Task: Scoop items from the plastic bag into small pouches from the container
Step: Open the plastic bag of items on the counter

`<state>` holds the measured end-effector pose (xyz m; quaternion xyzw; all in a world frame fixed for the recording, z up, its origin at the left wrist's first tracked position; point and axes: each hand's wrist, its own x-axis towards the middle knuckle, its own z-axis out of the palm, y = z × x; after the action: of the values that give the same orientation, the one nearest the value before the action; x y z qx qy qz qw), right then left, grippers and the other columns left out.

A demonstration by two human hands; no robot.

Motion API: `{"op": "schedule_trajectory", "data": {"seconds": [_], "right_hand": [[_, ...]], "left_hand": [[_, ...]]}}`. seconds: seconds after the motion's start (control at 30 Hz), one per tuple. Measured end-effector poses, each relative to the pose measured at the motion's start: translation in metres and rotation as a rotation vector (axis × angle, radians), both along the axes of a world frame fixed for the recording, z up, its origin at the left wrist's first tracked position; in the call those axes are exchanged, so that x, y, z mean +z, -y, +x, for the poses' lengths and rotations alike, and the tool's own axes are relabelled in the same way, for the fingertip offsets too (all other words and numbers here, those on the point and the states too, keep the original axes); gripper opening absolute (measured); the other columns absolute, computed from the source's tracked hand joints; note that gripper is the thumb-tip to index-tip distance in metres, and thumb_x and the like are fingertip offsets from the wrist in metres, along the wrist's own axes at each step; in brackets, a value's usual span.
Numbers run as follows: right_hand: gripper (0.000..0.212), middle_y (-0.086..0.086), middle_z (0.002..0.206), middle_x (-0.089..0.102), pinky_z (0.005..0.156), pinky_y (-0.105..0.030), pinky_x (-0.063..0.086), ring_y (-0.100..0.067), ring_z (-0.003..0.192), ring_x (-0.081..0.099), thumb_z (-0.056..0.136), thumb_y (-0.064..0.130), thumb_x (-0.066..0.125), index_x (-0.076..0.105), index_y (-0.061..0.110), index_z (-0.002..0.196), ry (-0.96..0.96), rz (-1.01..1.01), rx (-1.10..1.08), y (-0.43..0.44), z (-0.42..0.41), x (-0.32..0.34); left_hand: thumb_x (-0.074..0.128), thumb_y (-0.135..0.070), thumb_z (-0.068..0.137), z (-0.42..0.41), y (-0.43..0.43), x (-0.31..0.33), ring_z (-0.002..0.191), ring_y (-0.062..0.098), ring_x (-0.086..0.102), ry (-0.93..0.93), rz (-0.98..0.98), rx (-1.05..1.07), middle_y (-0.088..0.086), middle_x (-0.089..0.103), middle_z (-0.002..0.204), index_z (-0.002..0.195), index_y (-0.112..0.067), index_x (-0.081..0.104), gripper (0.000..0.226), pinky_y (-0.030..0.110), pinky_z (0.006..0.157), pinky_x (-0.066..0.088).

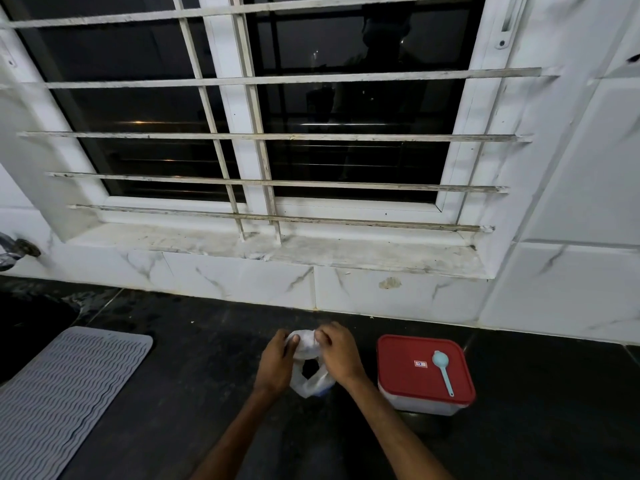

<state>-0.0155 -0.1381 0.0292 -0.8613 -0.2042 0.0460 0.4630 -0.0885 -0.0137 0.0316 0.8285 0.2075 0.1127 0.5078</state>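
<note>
Your two hands meet over the white plastic bag, which sits on the dark counter in front of you, a little right of the middle of the view. Your left hand grips the bag's upper part from the left, its thumb pressed on the plastic. Your right hand holds the same bunched top from the right with its fingers curled over it. The two hands are close together, with only the crumpled plastic between them. Below your hands the bag hangs in a loose loop down to the counter, with a dark gap showing through it. I cannot tell what is inside the bag. Just to the right of your right wrist stands the container, a clear box with its red lid on. A light blue spoon lies on the lid, bowl toward the wall and handle toward you. Well apart on the left, a grey ribbed mat lies flat on the counter. Behind the counter runs a white marbled tile wall, and above it is a barred window, dark outside.
</note>
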Motion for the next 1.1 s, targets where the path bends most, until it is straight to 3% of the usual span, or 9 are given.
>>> {"op": "schedule_trajectory", "data": {"seconds": [0.13, 0.3, 0.37, 0.5, 0.6, 0.7, 0.83, 0.97, 1.1], "right_hand": [[0.024, -0.003, 0.085, 0.06, 0.076, -0.027, 0.045, -0.015, 0.081, 0.056, 0.102, 0.018, 0.043, 0.059, 0.012, 0.086, -0.434, 0.281, -0.122, -0.011, 0.002, 0.001], [0.021, 0.003, 0.084, 0.06, 0.076, -0.026, 0.043, -0.012, 0.081, 0.056, 0.1, 0.013, 0.047, 0.058, 0.017, 0.082, -0.273, 0.34, -0.182, -0.013, 0.003, -0.005], [0.009, 0.004, 0.096, 0.064, 0.081, -0.024, 0.046, -0.011, 0.089, 0.06, 0.098, 0.018, 0.054, 0.061, 0.013, 0.098, -0.157, 0.242, -0.117, -0.008, 0.002, -0.009], [0.032, 0.006, 0.115, 0.058, 0.092, -0.027, 0.049, -0.008, 0.107, 0.055, 0.095, 0.034, 0.057, 0.055, 0.018, 0.122, -0.001, -0.071, 0.039, 0.001, -0.007, -0.022], [0.021, 0.0, 0.107, 0.065, 0.08, -0.027, 0.047, -0.013, 0.096, 0.059, 0.1, 0.03, 0.049, 0.059, 0.015, 0.109, -0.055, -0.08, -0.035, 0.001, -0.013, -0.024], [0.027, -0.01, 0.098, 0.067, 0.08, -0.03, 0.047, -0.023, 0.094, 0.062, 0.102, 0.021, 0.042, 0.065, 0.006, 0.104, -0.462, 0.126, -0.239, -0.012, -0.006, -0.008], [0.025, -0.001, 0.079, 0.057, 0.074, -0.03, 0.05, -0.021, 0.083, 0.063, 0.103, 0.014, 0.039, 0.063, 0.008, 0.1, -0.831, 0.138, -0.137, -0.015, -0.005, 0.01], [0.04, -0.019, 0.122, 0.063, 0.092, -0.038, 0.051, -0.028, 0.106, 0.062, 0.104, 0.024, 0.038, 0.057, -0.002, 0.127, -0.8, 0.21, -0.176, -0.016, -0.006, 0.014], [0.06, -0.008, 0.137, 0.054, 0.106, -0.036, 0.042, -0.024, 0.124, 0.053, 0.099, 0.056, 0.036, 0.048, 0.013, 0.138, -0.632, 0.128, -0.024, -0.018, -0.012, 0.01]], "left_hand": [[0.066, -0.037, 0.091, -0.003, 0.009, 0.003, 0.088, 0.016, 0.066, 0.009, -0.095, 0.117, 0.001, 0.065, 0.097, 0.105, -0.015, 0.056, 0.028, 0.036, 0.077, 0.058], [0.062, -0.04, 0.093, -0.002, 0.0, -0.017, 0.089, 0.029, 0.068, -0.251, -0.261, 0.235, 0.013, 0.067, 0.095, 0.105, -0.001, 0.062, 0.041, 0.046, 0.079, 0.059], [0.055, -0.023, 0.098, -0.002, -0.001, -0.018, 0.086, 0.037, 0.068, -0.185, -0.495, 0.296, 0.022, 0.069, 0.091, 0.099, 0.005, 0.066, 0.029, 0.051, 0.076, 0.059], [0.046, 0.0, 0.096, -0.006, 0.002, -0.01, 0.071, 0.034, 0.063, -0.067, -0.698, 0.311, 0.023, 0.067, 0.082, 0.086, 0.004, 0.066, 0.022, 0.035, 0.056, 0.053], [0.041, -0.003, 0.096, -0.01, 0.009, -0.006, 0.083, 0.038, 0.066, -0.031, -0.76, 0.257, 0.027, 0.07, 0.093, 0.096, 0.006, 0.067, 0.027, 0.036, 0.059, 0.058], [0.036, -0.014, 0.1, -0.017, 0.021, -0.002, 0.078, 0.031, 0.068, -0.036, -0.727, 0.246, 0.023, 0.071, 0.087, 0.092, 0.001, 0.067, 0.036, 0.03, 0.056, 0.054], [0.045, -0.025, 0.102, -0.021, 0.025, 0.002, 0.069, 0.025, 0.071, -0.053, -0.655, 0.155, 0.016, 0.075, 0.079, 0.082, -0.005, 0.071, 0.038, 0.03, 0.058, 0.056], [0.06, -0.052, 0.087, -0.025, 0.013, -0.011, 0.082, 0.021, 0.074, -0.081, -0.355, 0.078, 0.008, 0.076, 0.088, 0.1, -0.012, 0.07, 0.044, 0.031, 0.07, 0.06], [0.055, -0.042, 0.095, -0.019, 0.0, -0.019, 0.088, 0.014, 0.07, -0.068, -0.133, 0.068, -0.002, 0.071, 0.095, 0.104, -0.024, 0.062, 0.021, 0.041, 0.082, 0.059]]}}
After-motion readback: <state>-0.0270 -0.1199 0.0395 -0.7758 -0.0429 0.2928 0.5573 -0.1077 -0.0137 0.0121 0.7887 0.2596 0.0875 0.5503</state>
